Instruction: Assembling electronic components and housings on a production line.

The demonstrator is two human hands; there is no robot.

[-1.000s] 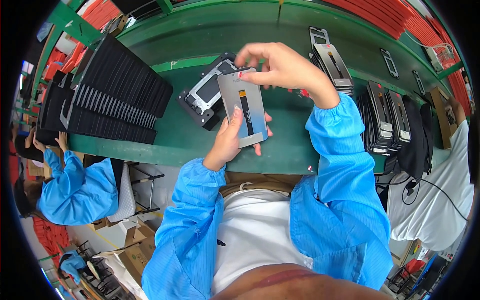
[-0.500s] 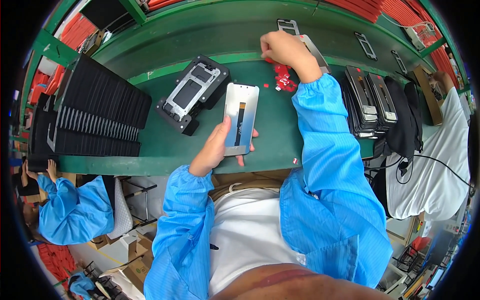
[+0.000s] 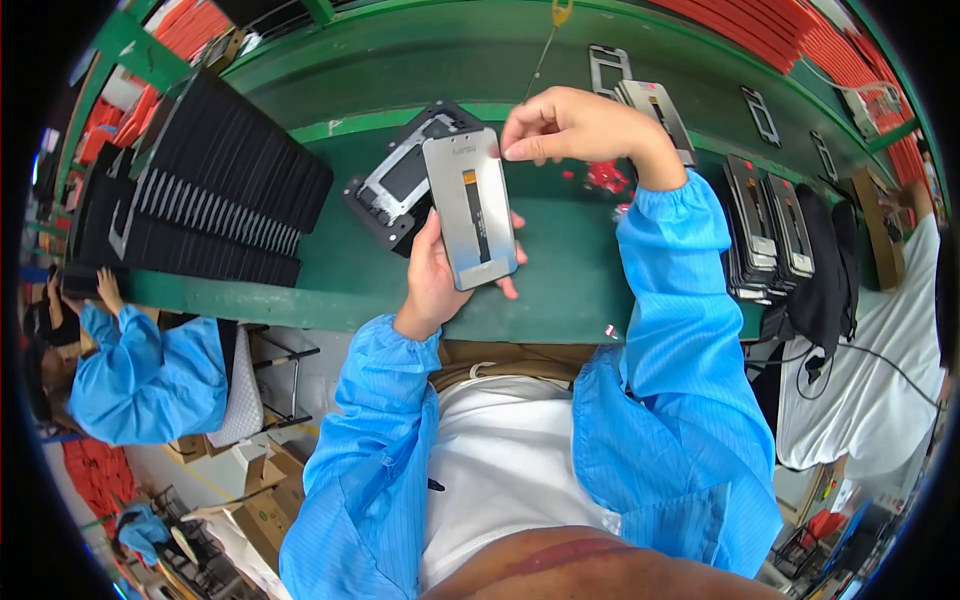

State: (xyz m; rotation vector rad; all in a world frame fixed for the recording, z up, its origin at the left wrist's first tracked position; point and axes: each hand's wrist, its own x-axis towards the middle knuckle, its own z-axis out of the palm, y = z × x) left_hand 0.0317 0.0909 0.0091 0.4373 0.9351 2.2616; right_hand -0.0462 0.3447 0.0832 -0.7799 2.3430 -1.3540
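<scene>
A phone screen panel [image 3: 455,205], its silver back up with a dark flex cable along the middle, lies tilted in my left hand [image 3: 430,275]. The fingers wrap round its lower part from beneath. At the panel's upper right corner, my right hand [image 3: 570,130] pinches thumb and forefinger together. A tiny red speck shows by those fingertips; whether it is held I cannot tell. Behind the panel sits a black fixture [image 3: 400,225] with a pale phone frame [image 3: 387,195] in it, partly hidden. Small red scraps [image 3: 605,177] lie on the bench under my right wrist.
A tall black slotted rack [image 3: 225,170] stands at the left of the green bench [image 3: 560,290]. To the right are stacked screen panels [image 3: 750,225] and a black bag [image 3: 820,255]. More panels [image 3: 665,115] lie beyond my right hand. Co-workers sit on both sides.
My right hand has come left and nearer, from above the red scraps to the panel's upper corner. The panel in my left hand has risen and tilted, now covering part of the fixture.
</scene>
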